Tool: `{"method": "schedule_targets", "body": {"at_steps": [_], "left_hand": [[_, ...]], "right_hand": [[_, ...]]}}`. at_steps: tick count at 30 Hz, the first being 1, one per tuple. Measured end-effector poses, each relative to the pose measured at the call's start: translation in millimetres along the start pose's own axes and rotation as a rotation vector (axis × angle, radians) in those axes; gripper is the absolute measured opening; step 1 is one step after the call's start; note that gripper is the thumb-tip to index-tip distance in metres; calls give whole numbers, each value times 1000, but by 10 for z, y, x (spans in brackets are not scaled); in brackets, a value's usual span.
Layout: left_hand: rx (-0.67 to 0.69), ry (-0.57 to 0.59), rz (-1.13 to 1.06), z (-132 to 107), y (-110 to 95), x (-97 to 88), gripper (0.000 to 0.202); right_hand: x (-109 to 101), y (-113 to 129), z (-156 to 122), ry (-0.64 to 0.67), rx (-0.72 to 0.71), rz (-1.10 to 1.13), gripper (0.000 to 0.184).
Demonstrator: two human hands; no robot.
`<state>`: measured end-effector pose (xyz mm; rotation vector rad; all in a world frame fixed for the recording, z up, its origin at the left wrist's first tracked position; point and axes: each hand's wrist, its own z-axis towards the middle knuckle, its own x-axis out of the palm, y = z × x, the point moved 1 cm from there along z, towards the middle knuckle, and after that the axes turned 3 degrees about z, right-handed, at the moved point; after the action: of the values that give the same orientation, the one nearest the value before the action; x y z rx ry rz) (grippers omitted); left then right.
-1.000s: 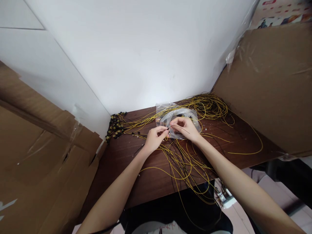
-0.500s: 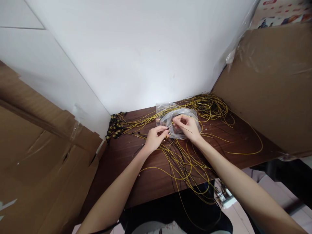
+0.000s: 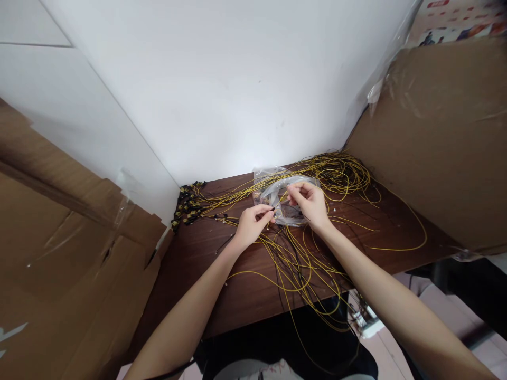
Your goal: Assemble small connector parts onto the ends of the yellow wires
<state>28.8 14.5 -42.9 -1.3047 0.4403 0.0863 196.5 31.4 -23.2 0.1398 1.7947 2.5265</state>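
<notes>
My left hand (image 3: 251, 226) is closed in a pinch on a small black piece (image 3: 273, 209), which looks like a connector at a wire end. Up and to the right, my right hand (image 3: 311, 205) pinches a thin yellow wire (image 3: 282, 198) that runs down toward the left fingertips. Beneath both hands lies a clear plastic bag (image 3: 263, 173) with small parts inside, too small to name. Loose yellow and black wires (image 3: 293, 264) spread from the bag over the near table edge.
A bundle of yellow and black wires (image 3: 352, 174) lies along the back of the brown table (image 3: 233, 306). Its black-and-yellow ends (image 3: 188, 203) are gathered at the left. Cardboard (image 3: 79, 264) stands on the left, a large carton (image 3: 443, 137) on the right, a white wall (image 3: 245, 84) behind.
My right hand has moved a little right and up, away from the left, and the yellow wire now stretches between them. My left hand has stayed in place.
</notes>
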Motion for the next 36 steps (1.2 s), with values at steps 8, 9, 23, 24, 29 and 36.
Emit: {"method": "schedule_targets", "body": {"at_steps": [8, 9, 23, 24, 29, 36], "left_hand": [[6, 4, 12, 0, -3, -1, 22], [5, 3, 6, -1, -9, -1, 22], [19, 6, 16, -2, 3, -1, 22], [20, 5, 19, -2, 7, 1, 23], [35, 10, 19, -5, 12, -4, 24], [49, 28, 18, -9, 11, -12, 24]], "right_hand": [[-33, 25, -2, -95, -68, -16, 27], [-35, 28, -4, -104, -75, -19, 27], [2, 23, -5, 73, 51, 18, 31], [11, 17, -10, 108, 66, 20, 32], [39, -29, -27, 261, 116, -18, 36], [45, -41, -38, 370, 12, -218, 44]]}}
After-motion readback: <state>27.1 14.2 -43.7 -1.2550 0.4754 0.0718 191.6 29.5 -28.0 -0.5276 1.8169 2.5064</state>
